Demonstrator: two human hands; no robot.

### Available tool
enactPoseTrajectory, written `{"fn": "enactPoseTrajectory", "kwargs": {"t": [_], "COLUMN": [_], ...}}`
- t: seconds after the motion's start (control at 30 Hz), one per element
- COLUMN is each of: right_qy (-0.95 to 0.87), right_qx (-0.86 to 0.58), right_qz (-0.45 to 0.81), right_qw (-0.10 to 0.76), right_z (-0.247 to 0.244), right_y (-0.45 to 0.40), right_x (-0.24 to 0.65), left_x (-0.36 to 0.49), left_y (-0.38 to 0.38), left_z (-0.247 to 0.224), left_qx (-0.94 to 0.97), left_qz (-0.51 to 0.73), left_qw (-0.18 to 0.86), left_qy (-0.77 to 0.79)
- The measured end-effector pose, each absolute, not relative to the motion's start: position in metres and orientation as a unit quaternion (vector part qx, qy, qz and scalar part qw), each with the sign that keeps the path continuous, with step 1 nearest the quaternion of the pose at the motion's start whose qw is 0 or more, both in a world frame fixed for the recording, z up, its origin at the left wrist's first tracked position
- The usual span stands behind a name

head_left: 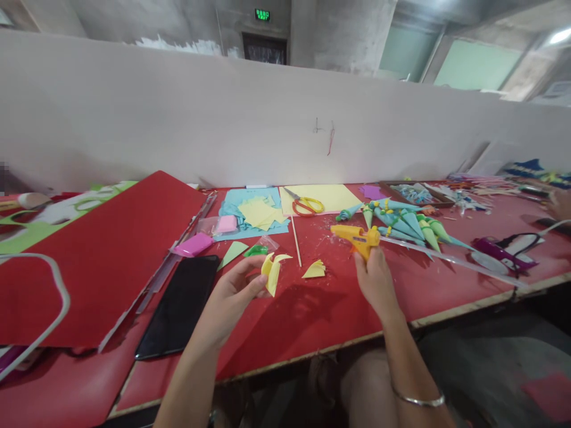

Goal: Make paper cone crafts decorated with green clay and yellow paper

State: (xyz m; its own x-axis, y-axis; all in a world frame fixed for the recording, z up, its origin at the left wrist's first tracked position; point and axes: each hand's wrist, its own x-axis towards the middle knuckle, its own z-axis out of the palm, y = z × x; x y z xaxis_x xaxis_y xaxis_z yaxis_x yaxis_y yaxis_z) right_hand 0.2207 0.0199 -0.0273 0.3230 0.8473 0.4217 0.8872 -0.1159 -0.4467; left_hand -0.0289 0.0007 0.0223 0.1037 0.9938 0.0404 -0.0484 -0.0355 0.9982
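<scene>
Between the thumb and fingers of my left hand [241,285] is a folded piece of yellow paper [273,274], held upright above the table. My right hand [373,276] grips a yellow glue gun [357,236] by its handle, its nozzle pointing left. A clear glue stick [441,255] extends to the right behind the gun. On the red table between my hands lies another folded yellow paper piece [314,270]. A thin wooden stick [296,241] rests just beyond it. Green material in a clear bag [257,249] sits behind my left fingers, partly hidden.
Red-and-yellow scissors [307,205] lie on yellow sheets [343,193] at the back. Cut paper pieces [263,212] are piled to their left. Blue and green paper cones [405,223] lie right. A black phone [181,309] and red board [107,255] occupy the left. Another person's hand [559,205] shows far right.
</scene>
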Motion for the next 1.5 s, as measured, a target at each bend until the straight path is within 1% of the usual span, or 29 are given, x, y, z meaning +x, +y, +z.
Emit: {"fn": "enactPoseTrajectory", "kwargs": {"t": [0.1, 0.33, 0.5, 0.73, 0.87, 0.93, 0.97, 1.0, 1.07, 1.13, 1.23, 1.5], "right_qy": [-0.556, -0.544, -0.539, -0.534, -0.548, -0.594, -0.625, -0.664, -0.741, -0.782, -0.789, -0.787], "right_qx": [-0.780, -0.801, -0.809, -0.824, -0.812, -0.775, -0.741, -0.691, -0.544, -0.426, -0.383, -0.384], "right_qz": [-0.047, -0.055, -0.063, -0.121, -0.154, -0.126, -0.094, -0.052, 0.034, 0.085, 0.100, 0.056], "right_qw": [0.284, 0.244, 0.227, 0.147, 0.130, 0.177, 0.227, 0.282, 0.391, 0.446, 0.469, 0.480], "right_z": [-0.033, -0.032, -0.029, -0.021, -0.006, 0.004, 0.010, 0.015, 0.022, 0.023, 0.018, 0.014], "right_y": [0.025, 0.027, 0.026, 0.011, -0.008, -0.017, -0.019, -0.021, -0.021, -0.019, -0.013, -0.009], "right_x": [0.235, 0.245, 0.250, 0.243, 0.242, 0.237, 0.232, 0.225, 0.208, 0.192, 0.177, 0.173], "left_x": [-0.026, -0.018, -0.018, -0.020, -0.023, -0.023, -0.022, -0.021, -0.019, -0.017, -0.015, -0.007], "left_y": [0.001, -0.001, -0.001, -0.001, 0.000, 0.001, 0.001, 0.001, 0.000, 0.000, 0.000, -0.001], "left_z": [0.021, 0.023, 0.020, 0.022, 0.019, 0.018, 0.018, 0.018, 0.019, 0.019, 0.019, 0.020], "left_qx": [0.531, 0.501, 0.501, 0.507, 0.508, 0.512, 0.513, 0.514, 0.514, 0.517, 0.526, 0.545], "left_qz": [0.489, 0.478, 0.477, 0.468, 0.469, 0.467, 0.465, 0.461, 0.449, 0.430, 0.404, 0.366], "left_qw": [0.529, 0.572, 0.573, 0.578, 0.582, 0.580, 0.579, 0.580, 0.588, 0.601, 0.615, 0.639], "left_qy": [0.446, 0.440, 0.440, 0.435, 0.429, 0.429, 0.430, 0.432, 0.434, 0.432, 0.426, 0.402]}}
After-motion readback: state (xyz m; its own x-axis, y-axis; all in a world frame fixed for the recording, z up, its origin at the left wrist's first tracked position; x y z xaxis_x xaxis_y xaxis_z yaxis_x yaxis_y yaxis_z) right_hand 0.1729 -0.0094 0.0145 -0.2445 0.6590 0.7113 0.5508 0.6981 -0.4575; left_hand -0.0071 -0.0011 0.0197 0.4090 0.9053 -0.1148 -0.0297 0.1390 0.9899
